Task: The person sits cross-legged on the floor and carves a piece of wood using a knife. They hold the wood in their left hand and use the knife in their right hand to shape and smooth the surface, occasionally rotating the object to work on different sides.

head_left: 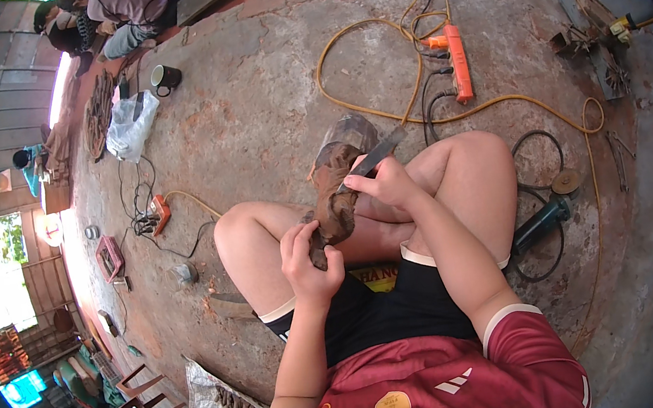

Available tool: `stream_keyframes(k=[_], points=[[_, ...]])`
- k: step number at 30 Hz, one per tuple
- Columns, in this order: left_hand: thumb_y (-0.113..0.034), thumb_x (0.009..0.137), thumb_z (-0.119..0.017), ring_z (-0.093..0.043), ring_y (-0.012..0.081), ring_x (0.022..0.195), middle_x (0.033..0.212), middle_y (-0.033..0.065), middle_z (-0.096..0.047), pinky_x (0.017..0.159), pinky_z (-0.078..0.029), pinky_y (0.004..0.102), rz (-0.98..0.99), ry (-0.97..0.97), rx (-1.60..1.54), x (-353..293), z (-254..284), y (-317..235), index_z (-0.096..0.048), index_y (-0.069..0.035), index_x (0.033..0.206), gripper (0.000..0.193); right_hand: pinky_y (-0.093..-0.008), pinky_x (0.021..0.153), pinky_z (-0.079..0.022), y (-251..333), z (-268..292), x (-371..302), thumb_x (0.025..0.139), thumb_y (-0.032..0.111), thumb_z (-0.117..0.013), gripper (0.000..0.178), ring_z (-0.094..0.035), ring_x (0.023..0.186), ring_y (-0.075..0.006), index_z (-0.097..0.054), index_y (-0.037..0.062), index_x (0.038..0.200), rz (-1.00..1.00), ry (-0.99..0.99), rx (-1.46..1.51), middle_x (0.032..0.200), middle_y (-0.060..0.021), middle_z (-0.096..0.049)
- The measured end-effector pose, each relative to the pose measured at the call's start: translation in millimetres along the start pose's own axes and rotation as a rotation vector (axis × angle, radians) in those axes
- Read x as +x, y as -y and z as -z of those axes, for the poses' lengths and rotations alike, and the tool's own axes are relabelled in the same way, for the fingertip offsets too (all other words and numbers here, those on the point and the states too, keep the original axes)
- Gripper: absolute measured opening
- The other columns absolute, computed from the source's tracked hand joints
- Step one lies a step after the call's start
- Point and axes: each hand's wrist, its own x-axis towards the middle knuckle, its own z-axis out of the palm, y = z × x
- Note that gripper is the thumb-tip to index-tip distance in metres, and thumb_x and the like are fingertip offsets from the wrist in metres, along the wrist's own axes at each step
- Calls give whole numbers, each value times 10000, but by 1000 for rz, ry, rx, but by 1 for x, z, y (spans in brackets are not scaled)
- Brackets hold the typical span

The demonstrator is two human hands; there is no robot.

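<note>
Between my bent legs lies a brown wood carving (334,199), rough and knotty, slanting away from me. My left hand (311,269) is closed round its near end, the thumb and fingers on either side. In my right hand (384,183) is a flat grey blade-like tool (379,153), pinched between thumb and fingers. Its narrow end points at the carving's right side, near or touching it; I cannot tell which. The wide end sticks out up and to the right. Just beyond the carving sits a dark round block (348,130), partly hidden by it.
An orange power strip (459,64) with a looping yellow cable (367,108) lies ahead on the concrete floor. A dark green power tool (542,225) rests beside my right knee. Leftward are a plastic bag (134,127), a mug (166,79) and an orange socket (160,215). People (121,16) sit far left.
</note>
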Motion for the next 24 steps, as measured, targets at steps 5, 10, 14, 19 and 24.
stream_keyframes(k=[5,10,14,19,24], points=[[-44,679,-616,-629,392,994,1044,239,-636,900,-517,435,32,-9,-10,-1,3,7,-665,28,1055,387,-276,617,-421,-1,1,0,823,160,-761,155,-512,671,-81,-673,37,788,7,-25,-143,705,16,-600],[-43,690,-604,-638,384,982,1038,238,-644,898,-518,427,32,-17,-32,2,9,15,-664,33,1058,381,-311,592,-454,-12,6,7,808,191,-770,192,-551,639,-109,-673,26,796,20,-159,-275,670,-14,-623],[-29,713,-575,-647,300,942,1028,198,-659,817,-509,345,75,-43,-61,2,11,17,-667,34,1051,356,-325,585,-466,-25,7,15,805,196,-773,195,-565,625,-117,-681,23,804,29,-285,-190,663,-30,-632],[-31,728,-575,-640,263,944,1052,177,-660,801,-502,324,89,-80,-70,-7,12,33,-677,26,1066,358,-311,589,-469,-13,-3,13,806,191,-777,196,-570,632,-112,-690,16,819,58,-194,-154,679,-31,-644],[-39,719,-594,-651,315,955,1035,211,-659,853,-515,365,128,-83,-122,-8,16,41,-682,35,1063,363,-303,586,-456,-19,3,13,807,178,-780,185,-556,639,-102,-688,18,823,83,-210,-105,690,-19,-641]])
